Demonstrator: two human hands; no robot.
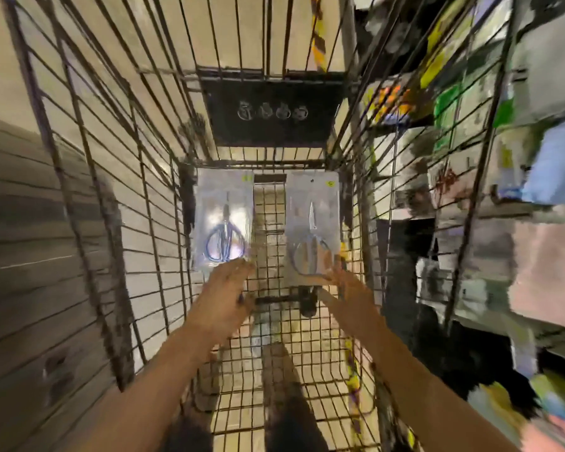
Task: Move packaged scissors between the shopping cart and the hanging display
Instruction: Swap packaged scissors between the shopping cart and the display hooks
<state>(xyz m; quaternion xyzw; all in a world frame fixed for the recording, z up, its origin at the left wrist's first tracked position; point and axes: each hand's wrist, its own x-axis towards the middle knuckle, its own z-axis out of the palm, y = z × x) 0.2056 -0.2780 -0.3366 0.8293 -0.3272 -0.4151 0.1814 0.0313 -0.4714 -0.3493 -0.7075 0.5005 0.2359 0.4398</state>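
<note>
Scissors packs laid flat side by side on the wire floor at the cart's (79, 177) far end, blue-handled pack (223, 223) touched by the left hand (224, 296), fingers straight, grey-handled pack (312, 228) met by the right hand (346, 295), fingers spread, shelves of goods (519, 190) seen at right.

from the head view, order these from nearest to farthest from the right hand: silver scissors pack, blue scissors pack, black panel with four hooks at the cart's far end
1. Silver scissors pack: right side of the cart floor, its near edge at the right hand's fingertips.
2. Blue scissors pack: left side of the cart floor, across the wire gap, by the left hand.
3. Black panel: beyond both packs, at the cart's far end.
</note>
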